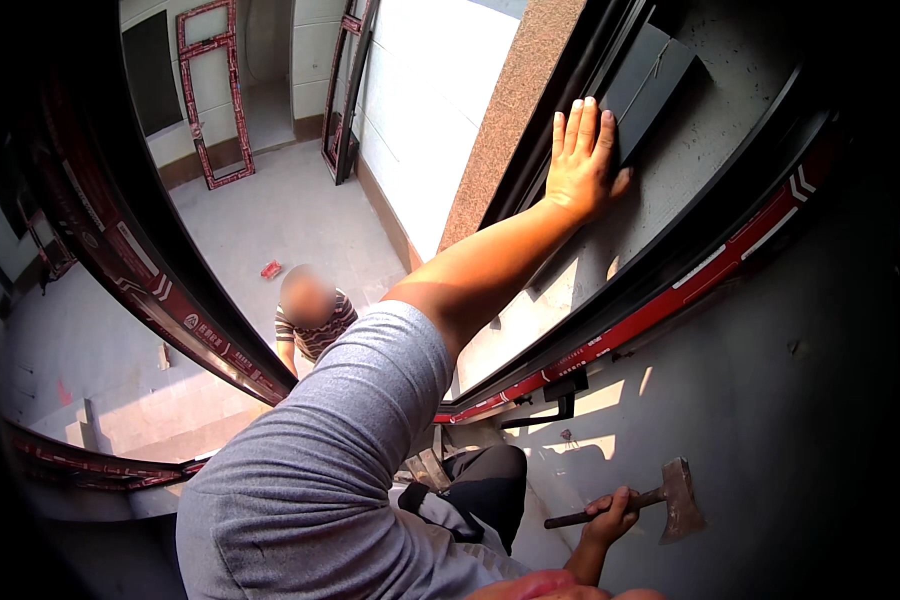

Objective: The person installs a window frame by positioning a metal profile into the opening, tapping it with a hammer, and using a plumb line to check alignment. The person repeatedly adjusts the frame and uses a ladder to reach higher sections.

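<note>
My left arm, in a grey sleeve, stretches across the open window. My left hand (578,165) lies flat, fingers extended and thumb out to the side, against the dark outer edge of the opening, beside a flat grey panel (660,85). It holds nothing. Low on the right, my right hand (611,516) is closed round the handle of a hatchet (681,500); its worn metal head points to the right. Between the hands runs the dark window frame (660,298), with red protective film along it and a black handle (560,402).
Left of my arm curves another red-filmed frame section (135,265). Below, outside, a person in a striped shirt (315,325) stands on the paved ground. Further off, a red-wrapped frame (213,95) and a dark frame (348,90) lean on walls. Brown stone cladding (515,120) edges the opening.
</note>
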{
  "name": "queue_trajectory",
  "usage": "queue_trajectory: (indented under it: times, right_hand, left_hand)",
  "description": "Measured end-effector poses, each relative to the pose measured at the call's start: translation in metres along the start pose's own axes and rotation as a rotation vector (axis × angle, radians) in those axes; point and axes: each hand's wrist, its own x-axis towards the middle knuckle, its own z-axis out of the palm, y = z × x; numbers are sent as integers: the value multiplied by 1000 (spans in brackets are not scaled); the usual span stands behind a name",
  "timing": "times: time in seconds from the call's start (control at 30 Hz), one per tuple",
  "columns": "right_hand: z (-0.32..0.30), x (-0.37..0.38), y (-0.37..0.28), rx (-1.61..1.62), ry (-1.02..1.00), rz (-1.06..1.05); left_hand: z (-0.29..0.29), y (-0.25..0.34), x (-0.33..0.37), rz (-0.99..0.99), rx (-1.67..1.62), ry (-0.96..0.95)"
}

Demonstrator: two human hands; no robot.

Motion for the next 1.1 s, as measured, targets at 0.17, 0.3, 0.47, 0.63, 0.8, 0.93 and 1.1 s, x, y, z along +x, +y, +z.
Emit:
queue_trajectory:
  times: [0.17, 0.3, 0.47, 0.63, 0.8, 0.93, 1.1]
  right_hand:
    - [0, -6, 6, 24, 36, 89]
    - [3, -1, 12, 26, 40, 103]
    - [17, 11, 18, -11, -17, 53]
    - [43, 22, 15, 47, -137, -21]
    - [75, 15, -1, 108, -315, -38]
    - [77, 3, -11, 56, -438, -51]
    - [95, -11, -22, 82, -503, 38]
  left_hand:
    - [7, 5, -15, 10, -102, 67]
    - [16, 17, -17, -35, -126, 108]
    - [16, 29, -31, -56, -142, 112]
    - [14, 32, -18, -286, -362, 29]
    - [-21, 25, -11, -149, -386, 28]
    - [-107, 37, 8, -167, -239, 5]
    - [-187, 33, 1, -266, -772, 79]
